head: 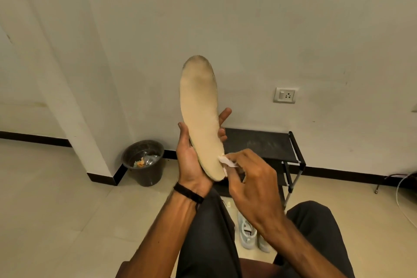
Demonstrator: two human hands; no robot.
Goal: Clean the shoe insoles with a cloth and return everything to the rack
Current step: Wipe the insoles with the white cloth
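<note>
A long beige insole (200, 110) stands nearly upright in front of me, toe end up and darker at the tip. My left hand (191, 160) grips its lower half from behind, thumb on the left edge and fingertips showing on the right. My right hand (250, 178) pinches a small white cloth (226, 161) and presses it against the insole's heel end. A pair of white shoes (250, 232) lies on the floor between my knees. The black shoe rack (282, 149) stands against the wall behind the insole.
A dark waste bin (144, 162) with scraps inside sits by the wall corner at the left. A wall socket (285, 95) is above the rack. A white cable (404, 189) runs along the floor at the right. I sit with dark trousers in view.
</note>
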